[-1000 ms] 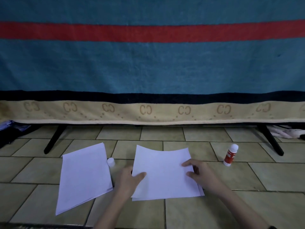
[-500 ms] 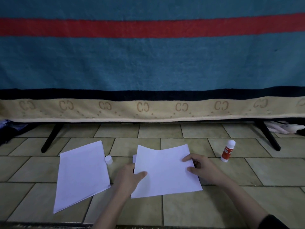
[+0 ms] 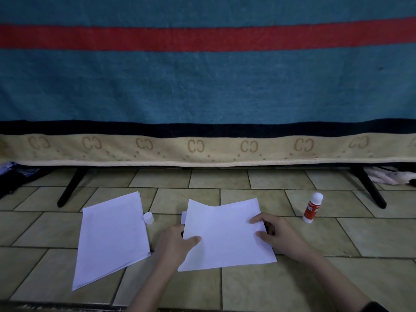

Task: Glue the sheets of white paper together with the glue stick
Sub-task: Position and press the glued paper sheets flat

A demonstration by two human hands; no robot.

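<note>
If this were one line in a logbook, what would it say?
both hands grip paper sheets | glue stick upright, untouched | spare stack left | floor

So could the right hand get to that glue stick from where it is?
Probably yes. The glue stick stands upright on bare floor beside the right hand, nothing between them. But that hand is pressing the paper and must let go first.

Floor: beige-green tiles (image 3: 371, 235) with dark grout lines.
Backdrop: a teal blanket (image 3: 202, 86) hanging across the room, crossed by a red stripe (image 3: 202, 38), with a black band and a tan patterned border at its hem.
Stand: black legs (image 3: 71, 188) splayed beneath.
Light: dim.
</note>
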